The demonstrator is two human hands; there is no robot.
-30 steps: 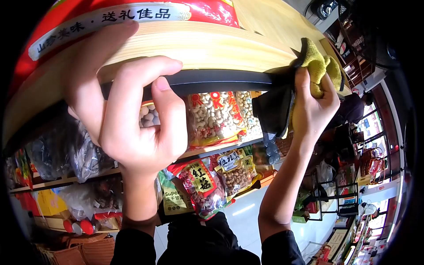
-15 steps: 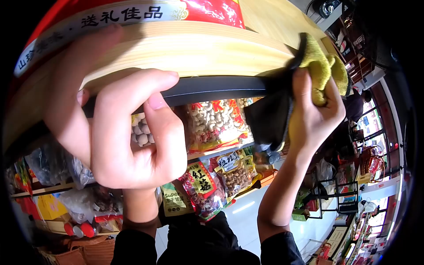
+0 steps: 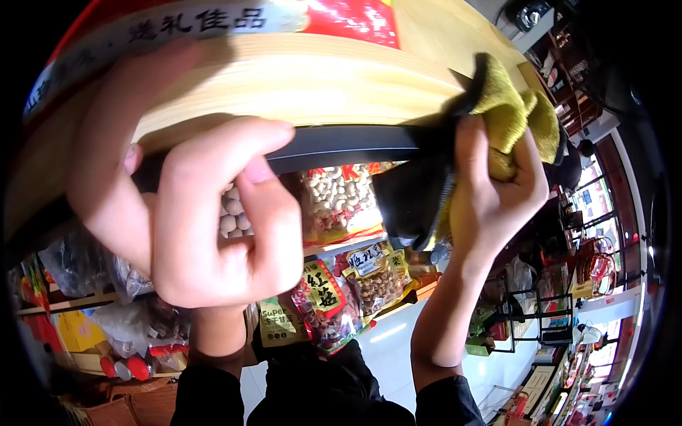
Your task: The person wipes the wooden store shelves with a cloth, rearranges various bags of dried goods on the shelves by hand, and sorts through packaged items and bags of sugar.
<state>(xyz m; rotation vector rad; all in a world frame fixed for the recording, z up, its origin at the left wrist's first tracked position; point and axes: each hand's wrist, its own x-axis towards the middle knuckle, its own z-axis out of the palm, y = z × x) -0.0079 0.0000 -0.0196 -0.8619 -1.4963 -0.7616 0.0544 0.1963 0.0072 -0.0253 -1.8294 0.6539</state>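
My left hand (image 3: pixel 213 234) is at the black strip (image 3: pixel 355 144) along the wooden shelf's front edge, its thumb and index finger closed on the strip and another finger reaching up over the wood. In my right hand (image 3: pixel 501 184) is a bunched yellow cloth (image 3: pixel 506 106) with dark edging, pinched between thumb and fingers at the strip's right end. The cloth's black part (image 3: pixel 408 199) hangs below the strip, in front of the lower shelf. A red and white package (image 3: pixel 348 21) lies on the wooden top (image 3: pixel 341 78).
Bags of cashews (image 3: pixel 341 202), red-labelled goods (image 3: pixel 323 298) and a green pouch (image 3: pixel 278 323) fill the lower shelves. Red-capped jars (image 3: pixel 137 368) and a woven basket (image 3: pixel 135 405) are at lower left. Tiled floor (image 3: pixel 387 355), a black rack (image 3: pixel 526 312) and further shop shelves are at right.
My right hand and the cloth have shifted slightly left along the strip. My left hand has moved a little down, with its grip unchanged. The package on top appears shifted in the view.
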